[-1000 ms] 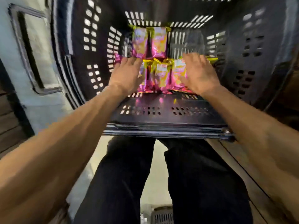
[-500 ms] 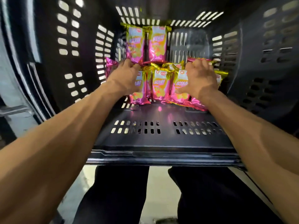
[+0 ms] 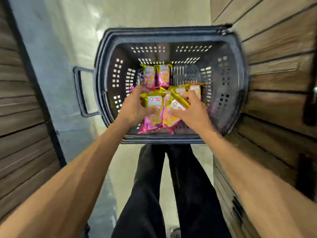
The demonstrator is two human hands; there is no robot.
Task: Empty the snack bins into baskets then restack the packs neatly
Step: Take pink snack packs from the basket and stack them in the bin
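Inside the dark basket [image 3: 163, 34], the left hand [image 3: 135, 109] grips a pink-and-yellow snack pack [image 3: 153, 101]. The right hand [image 3: 192, 112] pinches a second pack [image 3: 179, 100]. Two far packs [image 3: 163, 75] lie side by side near the far wall.

The pale floor [image 3: 120, 169] carries a dark slotted basket [image 3: 228, 107] at 12 o'clock. Pink-and-gold snack packs [image 3: 151, 121] lie on its bottom, two toward 11 o'clock and the rest heaped toward 6.

views=1 | head: worn on the person's head | faces forward and steeply down | near, just over the basket [image 3: 171, 36], which fills the middle of the frame | floor [image 3: 120, 18] beyond its far edge
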